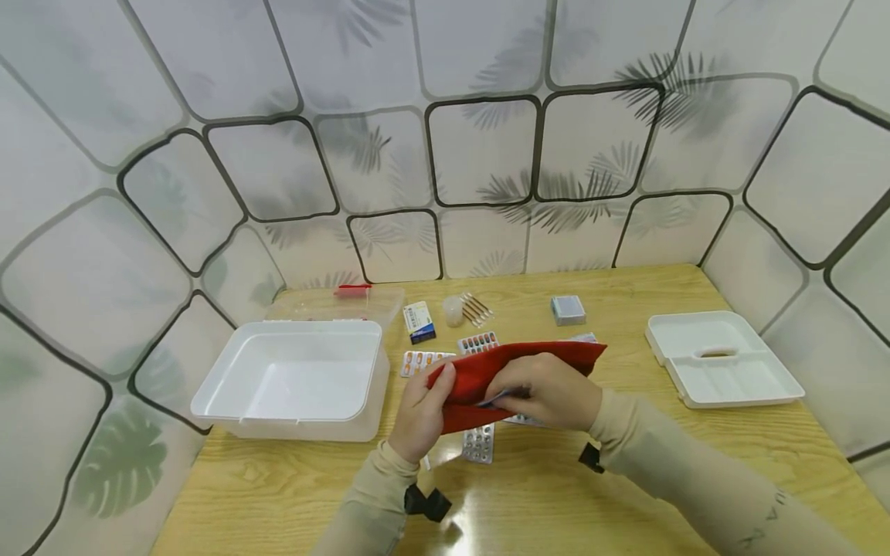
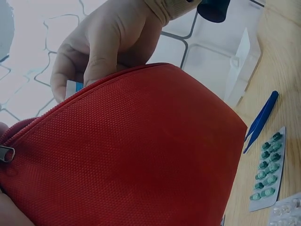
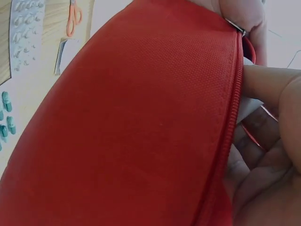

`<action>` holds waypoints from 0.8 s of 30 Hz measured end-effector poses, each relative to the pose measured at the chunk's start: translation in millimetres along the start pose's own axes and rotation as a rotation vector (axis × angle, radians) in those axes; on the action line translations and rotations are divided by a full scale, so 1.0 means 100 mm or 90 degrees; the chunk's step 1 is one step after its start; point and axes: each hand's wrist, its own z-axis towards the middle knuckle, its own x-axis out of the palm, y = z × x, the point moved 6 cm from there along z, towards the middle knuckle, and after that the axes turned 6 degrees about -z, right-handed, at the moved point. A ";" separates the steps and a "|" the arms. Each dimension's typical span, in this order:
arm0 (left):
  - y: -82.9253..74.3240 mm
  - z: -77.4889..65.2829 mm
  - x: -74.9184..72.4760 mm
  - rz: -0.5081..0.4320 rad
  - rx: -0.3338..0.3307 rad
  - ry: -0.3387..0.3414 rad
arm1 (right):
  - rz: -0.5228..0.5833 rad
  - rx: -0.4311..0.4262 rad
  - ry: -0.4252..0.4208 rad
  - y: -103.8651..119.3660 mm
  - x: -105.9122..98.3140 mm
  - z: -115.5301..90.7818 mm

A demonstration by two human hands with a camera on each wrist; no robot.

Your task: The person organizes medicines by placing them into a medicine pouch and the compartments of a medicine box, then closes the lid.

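A red zip pouch (image 1: pixel 480 374) is held above the table, its zipped mouth parted. My left hand (image 1: pixel 419 409) grips its left end, thumb on the near face, close to the metal zip pull (image 2: pixel 6 154). At the mouth, my right hand (image 1: pixel 549 390) pinches a small flat white-and-blue thing (image 2: pixel 71 88) between thumb and fingers, partly inside the pouch. The kind of this thing cannot be told; the pouch and fingers cover most of it. In the right wrist view the thumb and fingers of my right hand (image 3: pixel 270 136) reach over the zip edge.
A white open box (image 1: pixel 292 378) stands at the left and a white divided tray (image 1: pixel 737 359) at the right. Around the pouch lie blister packs (image 1: pixel 478 444), a medicine box (image 1: pixel 419 322), cotton swabs (image 1: pixel 476 309), blue tweezers (image 2: pixel 263 117) and orange-handled scissors (image 3: pixel 74 19).
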 end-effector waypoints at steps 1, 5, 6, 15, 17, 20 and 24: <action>0.00 0.00 0.01 -0.002 0.001 0.003 | -0.003 0.002 0.008 0.00 0.01 0.01; -0.01 0.01 0.04 -0.011 0.006 0.024 | -0.003 0.024 0.043 0.01 0.06 0.03; -0.01 0.01 0.05 -0.012 0.005 0.026 | 0.002 0.032 0.051 0.01 0.08 0.03; 0.04 -0.01 -0.05 -0.009 -0.035 -0.027 | -0.003 0.076 0.059 -0.09 0.01 -0.06; 0.04 -0.01 -0.06 -0.004 -0.036 -0.034 | -0.014 0.070 0.050 -0.12 -0.04 -0.08; 0.02 -0.01 -0.07 -0.005 -0.035 -0.034 | -0.040 0.044 0.040 -0.11 -0.09 -0.10; 0.01 0.00 -0.01 -0.018 -0.023 -0.007 | -0.090 0.019 0.049 -0.06 -0.10 -0.07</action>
